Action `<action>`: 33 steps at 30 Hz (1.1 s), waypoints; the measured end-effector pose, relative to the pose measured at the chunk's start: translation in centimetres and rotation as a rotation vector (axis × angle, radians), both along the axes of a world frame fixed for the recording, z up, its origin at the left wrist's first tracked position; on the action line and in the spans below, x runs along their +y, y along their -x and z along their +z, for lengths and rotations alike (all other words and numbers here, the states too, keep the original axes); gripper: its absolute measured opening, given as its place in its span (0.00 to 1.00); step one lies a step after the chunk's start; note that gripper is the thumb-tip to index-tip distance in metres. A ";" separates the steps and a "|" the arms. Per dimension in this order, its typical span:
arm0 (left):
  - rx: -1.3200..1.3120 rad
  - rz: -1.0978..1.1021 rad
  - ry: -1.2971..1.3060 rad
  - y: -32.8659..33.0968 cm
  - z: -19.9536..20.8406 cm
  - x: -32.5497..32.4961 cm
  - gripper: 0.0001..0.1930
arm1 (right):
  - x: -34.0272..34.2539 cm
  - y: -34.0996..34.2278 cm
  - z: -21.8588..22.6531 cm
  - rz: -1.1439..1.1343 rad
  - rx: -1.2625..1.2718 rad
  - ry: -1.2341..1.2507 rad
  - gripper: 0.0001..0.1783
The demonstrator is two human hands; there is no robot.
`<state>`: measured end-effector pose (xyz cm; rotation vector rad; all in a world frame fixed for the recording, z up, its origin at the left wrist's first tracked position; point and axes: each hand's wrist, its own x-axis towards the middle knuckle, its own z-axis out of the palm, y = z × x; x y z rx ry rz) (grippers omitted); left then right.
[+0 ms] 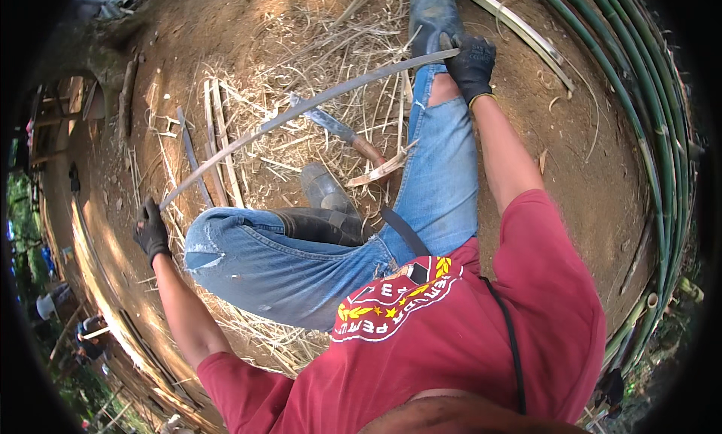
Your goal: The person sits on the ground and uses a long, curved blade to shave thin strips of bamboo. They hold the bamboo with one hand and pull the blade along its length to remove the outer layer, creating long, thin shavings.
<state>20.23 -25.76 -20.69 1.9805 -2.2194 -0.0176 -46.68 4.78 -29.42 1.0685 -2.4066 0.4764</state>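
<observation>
A long, thin greyish strip (301,108), apparently split bamboo, slants across in front of me with a slight bend. My right hand (472,64), in a dark glove, grips its upper end beside my boot. At the other end, my gloved left hand (153,231) closes on the tip, out past my bent knee. Under the strip, on the ground between my legs, lies an object with a blue wrapped part and a brown part (368,150); its kind is unclear. A pale split wood piece (382,171) lies against it.
Thin shavings (301,50) litter the dirt ground. Pale strips (226,141) and a dark strip (194,156) lie left of centre. Green bamboo poles (653,110) curve along the right side. A split pale length (519,29) lies past my boot. Someone sits at far left (90,338).
</observation>
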 end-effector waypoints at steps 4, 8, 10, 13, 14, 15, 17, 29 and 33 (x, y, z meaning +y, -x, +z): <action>0.128 -0.269 -0.267 11.6 4.4 -2.2 0.29 | -7.1 -6.3 -2.0 -0.039 -0.061 0.063 0.21; -0.142 -0.578 -0.495 25.0 7.4 -0.3 0.31 | -7.4 -8.8 -6.2 0.036 -0.262 -0.080 0.24; -0.298 -0.717 -0.447 28.7 8.6 1.5 0.36 | -6.8 -7.2 -7.8 0.062 -0.191 -0.063 0.26; -0.423 -0.735 -0.469 27.6 5.8 1.8 0.31 | -8.4 -9.1 -6.6 0.097 -0.373 -0.200 0.26; -0.381 -0.736 -0.473 26.7 5.2 2.0 0.31 | -8.6 -9.6 -6.1 0.091 -0.451 -0.262 0.27; -0.344 -0.730 -0.481 25.6 4.9 2.2 0.31 | -8.8 -10.0 -6.4 0.127 -0.418 -0.281 0.27; -0.337 -0.723 -0.492 24.3 4.0 2.0 0.32 | -8.8 -10.4 -7.4 0.185 -0.363 -0.313 0.22; -0.384 -0.673 -0.535 23.4 2.7 1.0 0.38 | -9.3 -11.3 -9.7 0.578 -0.690 -0.555 0.28; -0.428 -0.722 -0.597 25.2 2.8 -1.1 0.39 | -8.6 -8.3 -13.4 0.497 -0.747 -0.480 0.26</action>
